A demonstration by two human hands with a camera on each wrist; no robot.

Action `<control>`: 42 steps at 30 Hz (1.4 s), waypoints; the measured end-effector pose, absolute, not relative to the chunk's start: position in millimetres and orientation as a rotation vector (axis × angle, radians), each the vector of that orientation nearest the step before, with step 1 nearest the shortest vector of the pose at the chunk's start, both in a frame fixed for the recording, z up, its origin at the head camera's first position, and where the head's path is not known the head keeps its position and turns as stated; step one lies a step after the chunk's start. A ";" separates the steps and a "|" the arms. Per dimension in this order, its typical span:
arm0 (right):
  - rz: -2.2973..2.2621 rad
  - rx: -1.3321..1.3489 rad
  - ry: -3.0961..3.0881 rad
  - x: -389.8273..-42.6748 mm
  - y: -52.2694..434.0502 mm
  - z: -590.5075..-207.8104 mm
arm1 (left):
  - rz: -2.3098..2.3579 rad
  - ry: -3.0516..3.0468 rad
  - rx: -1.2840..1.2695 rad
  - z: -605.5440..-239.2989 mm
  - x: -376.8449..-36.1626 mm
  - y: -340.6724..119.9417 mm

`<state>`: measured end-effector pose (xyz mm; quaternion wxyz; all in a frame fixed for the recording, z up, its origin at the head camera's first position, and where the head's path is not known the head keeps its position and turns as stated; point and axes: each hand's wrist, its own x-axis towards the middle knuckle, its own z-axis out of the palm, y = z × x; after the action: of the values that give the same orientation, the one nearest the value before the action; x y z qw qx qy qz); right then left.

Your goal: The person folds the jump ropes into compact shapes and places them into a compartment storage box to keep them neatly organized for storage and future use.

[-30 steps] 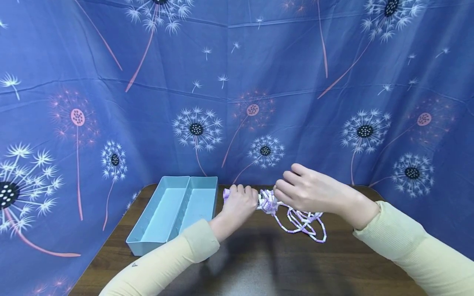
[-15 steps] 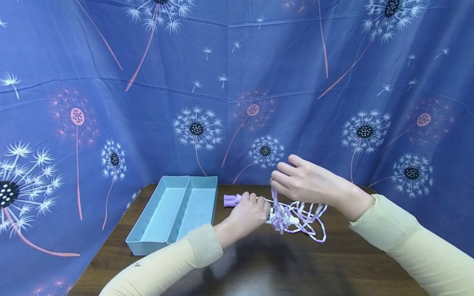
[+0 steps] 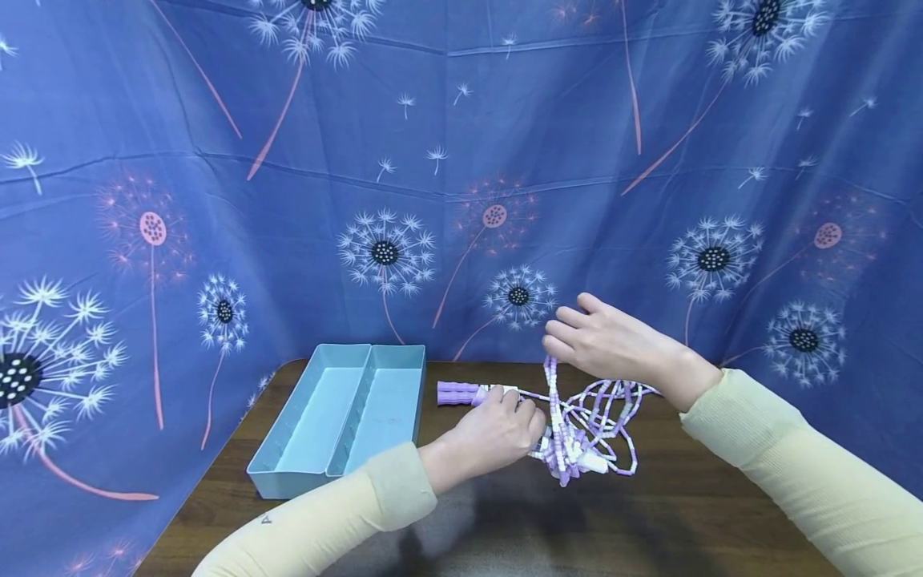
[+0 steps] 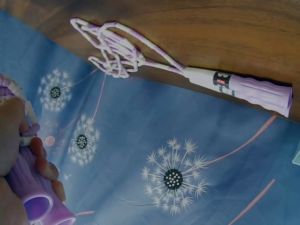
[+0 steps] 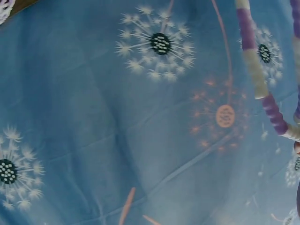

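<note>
My left hand point(image 3: 502, 429) grips a purple-and-white beaded jump rope point(image 3: 565, 457) by its handles. In the left wrist view two purple hollow handle ends point(image 4: 38, 206) stick out of that fist. The rope's bunched strands hang just right of the left hand, with a white handle end among them. Above them, my right hand point(image 3: 606, 340) pinches a loop, and the strands run taut down from its fingers. A second jump rope lies behind on the table, its ribbed purple handle point(image 4: 262, 93) to the left and its loose beaded loops point(image 3: 616, 401) to the right.
A light blue two-compartment tray point(image 3: 284, 485) stands at the left of the brown wooden table point(image 3: 461, 513). Behind the table hangs a blue cloth point(image 3: 447, 144) with a dandelion print, close to the table's back edge.
The left hand has moved right and nearer, uncovering the purple handle on the table. The right hand has risen slightly, and a loop of the held rope now stretches up to it.
</note>
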<state>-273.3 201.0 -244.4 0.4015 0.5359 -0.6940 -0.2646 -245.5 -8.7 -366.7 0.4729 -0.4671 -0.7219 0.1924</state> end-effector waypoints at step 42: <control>-0.432 1.346 -1.880 -293.3 229.6 -330.2 | -0.064 -1.941 -1.120 -345.1 -239.0 -33.2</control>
<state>-293.3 229.6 -330.2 0.3847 0.5281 -0.7379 -0.1694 -239.0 -33.2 -345.1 0.4348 -0.4497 -0.7798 -0.0259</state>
